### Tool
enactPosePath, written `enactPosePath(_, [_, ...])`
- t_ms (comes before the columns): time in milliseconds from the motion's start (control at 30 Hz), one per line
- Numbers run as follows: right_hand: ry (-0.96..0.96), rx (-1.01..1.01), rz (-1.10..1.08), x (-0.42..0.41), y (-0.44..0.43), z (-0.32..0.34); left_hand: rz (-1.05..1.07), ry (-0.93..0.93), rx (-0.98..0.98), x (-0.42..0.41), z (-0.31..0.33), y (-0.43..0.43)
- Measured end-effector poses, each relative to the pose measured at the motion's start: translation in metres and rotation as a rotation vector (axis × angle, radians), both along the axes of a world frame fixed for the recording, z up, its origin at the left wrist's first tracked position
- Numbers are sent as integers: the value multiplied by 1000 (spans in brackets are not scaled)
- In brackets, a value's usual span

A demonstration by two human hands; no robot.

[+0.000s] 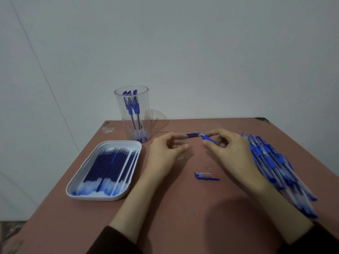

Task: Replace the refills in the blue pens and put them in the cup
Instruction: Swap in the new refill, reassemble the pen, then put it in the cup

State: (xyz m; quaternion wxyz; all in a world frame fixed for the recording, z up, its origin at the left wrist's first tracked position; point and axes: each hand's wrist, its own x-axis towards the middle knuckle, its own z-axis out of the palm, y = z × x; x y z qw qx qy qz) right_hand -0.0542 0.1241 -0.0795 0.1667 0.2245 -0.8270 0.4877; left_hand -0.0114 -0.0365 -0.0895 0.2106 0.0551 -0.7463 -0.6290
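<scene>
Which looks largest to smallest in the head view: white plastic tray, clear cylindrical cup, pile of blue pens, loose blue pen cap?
1. White plastic tray and pile of blue pens: alike in extent, and the pile lies nearer the camera, so unranked.
2. Clear cylindrical cup.
3. Loose blue pen cap, by far the smallest.

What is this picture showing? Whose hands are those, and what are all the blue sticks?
No machine here: a camera on a person's head looks down at their own hands. The left hand pinches a thin dark blue refill, a pen's ink stick. The right hand pinches a pen by its blue grip, and the refill lines up with its end. On the brown table lie a white tray of spare refills, a pile of blue pens and one loose cap. A clear cup holds a few more pens standing up.
</scene>
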Motion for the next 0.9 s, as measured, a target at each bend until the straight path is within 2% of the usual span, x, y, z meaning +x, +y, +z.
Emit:
enactPosePath(67, [4, 4, -14, -1, 1, -1, -15, -15, -348, 1, -4, 3])
enactPosePath(100, [7, 11, -19, -1, 1, -1, -46, -29, -447, 1, -6, 4])
enactPosePath(200, [17, 27, -25, -2, 1, -1, -122, -61, -576, 5, -8, 8])
enactPosePath(333, [12, 36, -18, -3, 1, -2, -119, -97, -668, 7, -6, 8])
enactPosePath(500, [9, 52, -11, -3, 1, -3, -141, -139, -531, 6, -3, 6])
enactPosePath(633, [34, 186, 17, 1, 1, -1, -41, -28, -220, 1, -1, 2])
enactPosePath(733, [88, 255, 65, 6, 0, 1, -106, 0, -51, 3, 4, 2])
enactPosePath(900, [138, 292, 57, 2, 2, 2, -69, -11, -48, 4, 5, -1])
